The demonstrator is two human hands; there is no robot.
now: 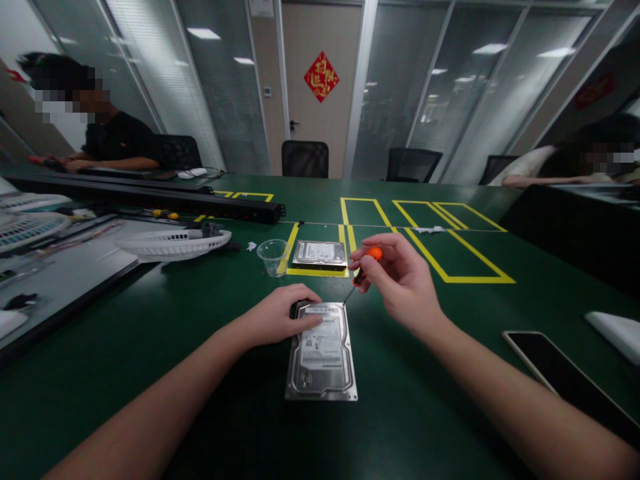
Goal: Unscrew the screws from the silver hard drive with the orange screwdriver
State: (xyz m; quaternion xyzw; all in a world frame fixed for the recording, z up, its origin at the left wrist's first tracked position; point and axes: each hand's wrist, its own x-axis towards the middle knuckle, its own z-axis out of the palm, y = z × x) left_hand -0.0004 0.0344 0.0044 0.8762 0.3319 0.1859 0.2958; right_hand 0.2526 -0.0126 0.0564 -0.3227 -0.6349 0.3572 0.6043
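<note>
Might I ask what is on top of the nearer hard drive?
On the nearer hard drive are a printed label and, at its far left corner, the left hand. The screwdriver has its tip at the far right corner. Whatever that hand covers is hidden.

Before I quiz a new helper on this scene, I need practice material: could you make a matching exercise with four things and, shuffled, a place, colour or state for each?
Things:
1. Screwdriver
2. Clear plastic cup
3. Smartphone
4. Nearer hard drive

Places, colours or states:
A. Left of the farther hard drive
B. Under the thumb of the left hand
C. Orange-ended, in the right hand
D. Dark-screened, pale-edged

Pairs: 1-C, 2-A, 3-D, 4-B
</note>
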